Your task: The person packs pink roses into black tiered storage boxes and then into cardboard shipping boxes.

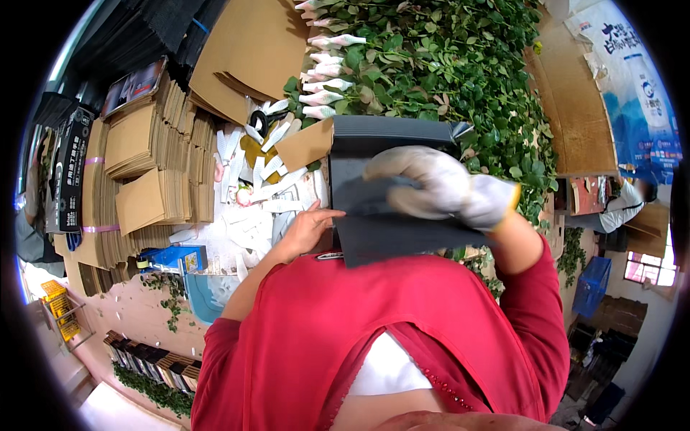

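Directly before me lies a dark corrugated sheet [399, 132] with a black sheet [388, 234] over its nearer part, reaching towards my red apron [372, 291]. My bare left hand [308, 230] is at the left edge of the black sheet, one fingertip touching it; whether it pinches the edge is hidden. Above the sheet, my right hand [431, 186] wears a whitish glove with a yellow cuff and is blurred. Its thumb and fingers are apart, with dark surface showing between them. A brown cardboard flap [305, 145] sticks out at the sheet's left side.
Leafy flower stems [431, 59], their heads in white net sleeves [322, 98], fill the far side. Loose white sleeves [232, 156] and a tape roll [259, 124] lie left. Stacked cardboard [135, 140] and a blue tape dispenser [172, 259] stand further left. Another person [620, 207] is at far right.
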### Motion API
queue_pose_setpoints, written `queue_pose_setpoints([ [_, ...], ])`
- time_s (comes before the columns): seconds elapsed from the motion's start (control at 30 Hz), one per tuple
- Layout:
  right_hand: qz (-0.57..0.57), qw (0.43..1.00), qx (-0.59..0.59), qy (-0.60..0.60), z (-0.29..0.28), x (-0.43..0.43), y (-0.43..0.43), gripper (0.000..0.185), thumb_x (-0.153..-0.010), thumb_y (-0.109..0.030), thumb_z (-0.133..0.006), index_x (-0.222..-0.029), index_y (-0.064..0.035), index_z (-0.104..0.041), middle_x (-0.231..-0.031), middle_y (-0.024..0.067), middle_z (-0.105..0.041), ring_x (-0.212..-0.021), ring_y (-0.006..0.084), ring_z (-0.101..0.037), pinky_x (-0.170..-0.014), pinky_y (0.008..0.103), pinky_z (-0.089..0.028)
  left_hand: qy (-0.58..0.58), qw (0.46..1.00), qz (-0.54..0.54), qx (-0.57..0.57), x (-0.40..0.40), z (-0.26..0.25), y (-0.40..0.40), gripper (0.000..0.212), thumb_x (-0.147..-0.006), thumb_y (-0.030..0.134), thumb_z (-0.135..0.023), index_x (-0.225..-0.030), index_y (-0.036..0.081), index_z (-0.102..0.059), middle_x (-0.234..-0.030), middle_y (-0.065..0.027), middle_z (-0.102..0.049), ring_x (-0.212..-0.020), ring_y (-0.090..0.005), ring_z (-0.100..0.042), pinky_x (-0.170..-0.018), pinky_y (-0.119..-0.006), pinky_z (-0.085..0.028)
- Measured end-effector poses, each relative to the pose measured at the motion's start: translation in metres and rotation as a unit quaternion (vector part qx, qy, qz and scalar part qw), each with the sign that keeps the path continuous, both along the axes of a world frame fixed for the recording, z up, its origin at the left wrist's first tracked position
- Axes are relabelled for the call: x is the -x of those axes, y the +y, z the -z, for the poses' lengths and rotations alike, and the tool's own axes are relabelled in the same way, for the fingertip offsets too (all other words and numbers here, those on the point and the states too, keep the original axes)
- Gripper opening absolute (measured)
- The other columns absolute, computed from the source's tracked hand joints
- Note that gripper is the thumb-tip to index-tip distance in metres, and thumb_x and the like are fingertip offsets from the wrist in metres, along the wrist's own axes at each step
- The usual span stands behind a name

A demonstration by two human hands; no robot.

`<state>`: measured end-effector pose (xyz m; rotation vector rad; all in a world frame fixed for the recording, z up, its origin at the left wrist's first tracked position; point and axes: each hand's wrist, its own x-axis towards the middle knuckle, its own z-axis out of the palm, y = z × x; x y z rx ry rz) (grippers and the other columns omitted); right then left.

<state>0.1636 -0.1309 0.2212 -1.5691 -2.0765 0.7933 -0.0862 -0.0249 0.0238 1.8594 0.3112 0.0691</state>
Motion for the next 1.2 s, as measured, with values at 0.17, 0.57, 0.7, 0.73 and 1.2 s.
queue_pose_setpoints([
  [0.17, 0.066, 0.928, 0.220, -0.292, 0.024, 0.042, -0.038, 0.029, -0.072, -0.017, -0.063, -0.099, -0.0050, -0.061, -0.084, 0.0153, -0.065, -0.083, 0.0332, -0.065, -0.072, 0.0435, -0.052, -0.081, 0.987, 0.086, 0.112, 0.004, -0.014, 0.013, 0.045, -0.097, 0.041, -0.041, -0.127, 0.010, -0.054, -0.093, -0.0135, -0.057, -0.088, -0.0257, -0.054, -0.091, -0.037, -0.038],
  [0.57, -0.043, 0.886, 0.169, -0.431, 0.035, 0.030, 0.200, 0.023, -0.080, -0.020, -0.056, -0.095, -0.0062, -0.067, -0.094, 0.0127, -0.067, -0.081, 0.0273, -0.065, -0.073, 0.0360, -0.052, -0.001, 0.996, -0.082, 0.018, -0.005, -0.001, -0.024, 0.032, -0.081, 0.002, -0.055, -0.107, 0.016, -0.067, -0.066, -0.0043, -0.059, -0.066, -0.0203, -0.059, -0.115, -0.049, -0.011],
  [0.7, 0.050, 0.990, 0.003, -0.135, -0.036, 0.010, 0.151, 0.021, -0.081, -0.018, -0.056, -0.094, -0.0057, -0.067, -0.091, 0.0132, -0.066, -0.080, 0.0257, -0.064, -0.072, 0.0376, -0.050, 0.044, 0.996, -0.081, 0.006, 0.002, 0.001, -0.024, 0.036, -0.081, 0.002, -0.056, -0.109, 0.021, -0.067, -0.066, -0.0022, -0.060, -0.066, -0.0190, -0.060, -0.114, -0.048, -0.013],
  [0.73, 0.084, 0.995, 0.026, -0.054, -0.050, 0.003, 0.124, 0.020, -0.081, -0.019, -0.057, -0.092, -0.0056, -0.067, -0.088, 0.0121, -0.066, -0.077, 0.0241, -0.063, -0.069, 0.0365, -0.050, 0.015, 0.995, -0.103, -0.003, 0.004, 0.009, -0.030, 0.041, -0.077, -0.002, -0.055, -0.110, 0.020, -0.066, -0.066, -0.0024, -0.060, -0.064, -0.0182, -0.059, -0.114, -0.048, -0.013],
  [1.2, 0.272, 0.805, 0.527, 0.028, 0.092, -0.007, 0.009, 0.025, -0.075, -0.030, -0.059, -0.079, -0.0069, -0.066, -0.068, 0.0110, -0.065, -0.062, 0.0253, -0.062, -0.059, 0.0378, -0.046, -0.007, 0.992, -0.127, -0.015, 0.001, 0.016, -0.029, 0.053, -0.063, -0.008, -0.052, -0.106, 0.018, -0.068, -0.061, -0.0014, -0.054, -0.057, -0.0166, -0.054, -0.114, -0.046, -0.019],
])
